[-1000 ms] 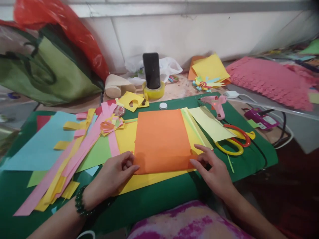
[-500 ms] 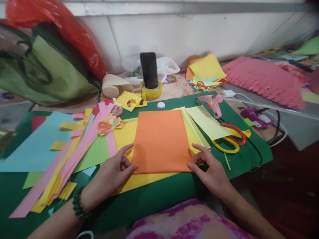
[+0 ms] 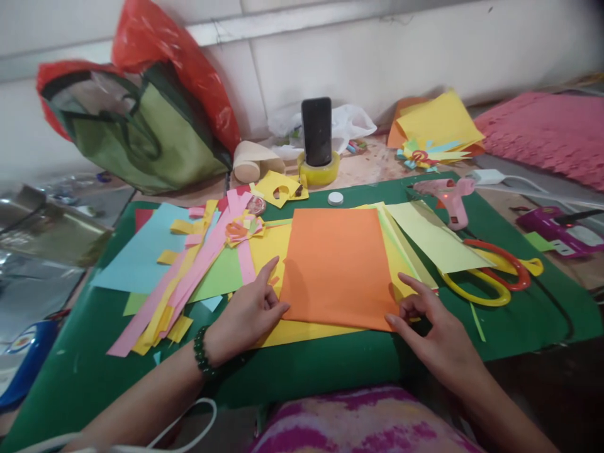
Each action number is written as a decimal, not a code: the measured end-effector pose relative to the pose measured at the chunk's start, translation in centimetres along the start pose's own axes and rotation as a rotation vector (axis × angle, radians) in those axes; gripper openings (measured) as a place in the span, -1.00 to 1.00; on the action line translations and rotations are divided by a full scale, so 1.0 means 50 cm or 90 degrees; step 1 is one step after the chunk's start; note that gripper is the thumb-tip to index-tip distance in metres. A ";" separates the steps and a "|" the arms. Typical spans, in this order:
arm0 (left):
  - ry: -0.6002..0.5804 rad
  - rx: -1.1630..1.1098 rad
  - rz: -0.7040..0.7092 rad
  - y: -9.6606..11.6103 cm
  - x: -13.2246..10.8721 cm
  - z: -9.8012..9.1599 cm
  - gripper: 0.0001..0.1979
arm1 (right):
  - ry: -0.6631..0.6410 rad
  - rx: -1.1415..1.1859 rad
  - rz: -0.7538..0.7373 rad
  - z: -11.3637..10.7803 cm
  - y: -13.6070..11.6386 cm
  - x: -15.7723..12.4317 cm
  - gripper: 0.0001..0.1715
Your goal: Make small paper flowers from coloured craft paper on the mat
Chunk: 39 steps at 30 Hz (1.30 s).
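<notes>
A sheet of orange paper [image 3: 337, 267] lies in front of me over yellow paper [image 3: 314, 333]. My left hand [image 3: 248, 314] rests at its lower left corner, thumb tip at the edge, index finger stretched out along the side and the other fingers curled. At the lower right corner, my right hand [image 3: 434, 321] has its thumb on the edge and its index finger extended, apart from the thumb. Neither hand grips the sheet. Pale green paper [image 3: 431, 236] and scissors with yellow and red handles [image 3: 500, 292] lie to the right.
Pink and yellow strips [image 3: 189, 283] and light blue paper [image 3: 136, 251] lie on the green mat [image 3: 349, 362]. A pink glue gun [image 3: 453, 198] is at the right. Behind, a phone [image 3: 316, 132] stands in a tape roll [image 3: 323, 173], with a green bag [image 3: 174, 132] at left.
The view has swung left, so everything appears further right. Both hands stay at the lower corners of the orange paper, which lies much as before.
</notes>
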<state>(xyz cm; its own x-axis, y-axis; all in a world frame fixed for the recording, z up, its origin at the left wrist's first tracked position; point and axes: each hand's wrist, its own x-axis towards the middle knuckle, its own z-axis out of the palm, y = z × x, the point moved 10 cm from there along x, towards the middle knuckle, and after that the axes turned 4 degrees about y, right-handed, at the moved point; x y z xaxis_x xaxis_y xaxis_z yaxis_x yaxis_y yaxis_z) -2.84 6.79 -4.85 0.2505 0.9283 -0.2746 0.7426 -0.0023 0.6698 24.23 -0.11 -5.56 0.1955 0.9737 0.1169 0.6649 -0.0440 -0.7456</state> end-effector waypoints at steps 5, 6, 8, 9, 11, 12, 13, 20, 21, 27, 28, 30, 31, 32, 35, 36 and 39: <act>-0.013 0.006 0.014 -0.001 -0.002 0.005 -0.15 | -0.020 0.005 0.008 0.002 0.004 0.002 -0.39; -0.014 0.005 0.016 -0.002 -0.002 0.005 -0.15 | -0.025 0.008 0.009 0.002 0.003 0.002 -0.39; -0.016 0.000 0.019 -0.002 -0.001 0.006 -0.15 | -0.033 0.015 0.009 0.003 0.002 0.003 -0.38; -0.016 -0.002 0.019 -0.002 -0.001 0.006 -0.15 | -0.037 0.017 0.009 0.004 0.001 0.003 -0.38; -0.015 -0.004 0.021 0.000 -0.002 0.005 -0.15 | -0.041 0.021 0.011 0.005 0.000 0.004 -0.39; -0.014 -0.003 0.021 0.001 -0.002 0.004 -0.15 | -0.042 0.024 0.011 0.006 -0.001 0.003 -0.39; -0.013 -0.001 0.020 0.001 -0.002 0.004 -0.15 | -0.042 0.026 0.011 0.007 -0.001 0.003 -0.39; -0.003 0.001 0.012 -0.011 0.004 0.003 -0.13 | -0.031 0.052 0.018 0.008 -0.002 0.003 -0.32; -0.003 0.001 0.009 -0.013 0.006 0.003 -0.12 | -0.030 0.055 0.019 0.008 -0.003 0.003 -0.30; -0.003 -0.002 0.000 -0.015 0.008 0.003 -0.12 | -0.018 0.037 0.010 0.005 -0.012 0.002 -0.19; -0.004 -0.002 0.002 -0.014 0.008 0.003 -0.12 | -0.011 0.029 0.007 0.003 -0.014 0.002 -0.19; -0.006 0.004 0.008 -0.012 0.007 0.003 -0.13 | -0.002 0.015 0.003 0.001 -0.015 0.002 -0.20; -0.006 0.008 0.011 -0.011 0.006 0.002 -0.13 | -0.002 0.011 0.005 0.001 -0.015 0.002 -0.20; -0.006 0.011 0.015 -0.009 0.006 0.002 -0.14 | -0.006 0.008 0.008 0.002 -0.015 0.002 -0.19; -0.002 0.018 0.024 -0.002 0.004 -0.001 -0.15 | -0.028 0.003 0.014 0.006 -0.013 0.000 -0.19; 0.000 0.020 0.026 0.001 0.002 -0.003 -0.16 | -0.032 0.002 0.014 0.006 -0.013 0.000 -0.20; 0.003 0.021 0.025 0.008 -0.001 -0.004 -0.17 | -0.037 0.005 0.013 0.004 -0.009 -0.002 -0.19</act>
<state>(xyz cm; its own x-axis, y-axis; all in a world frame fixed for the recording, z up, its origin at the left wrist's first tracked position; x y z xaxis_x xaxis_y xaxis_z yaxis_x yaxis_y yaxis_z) -2.67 6.80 -4.41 0.2771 0.9292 -0.2444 0.7521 -0.0515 0.6571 23.77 -0.15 -5.34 0.1666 0.9840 0.0638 0.6560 -0.0623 -0.7522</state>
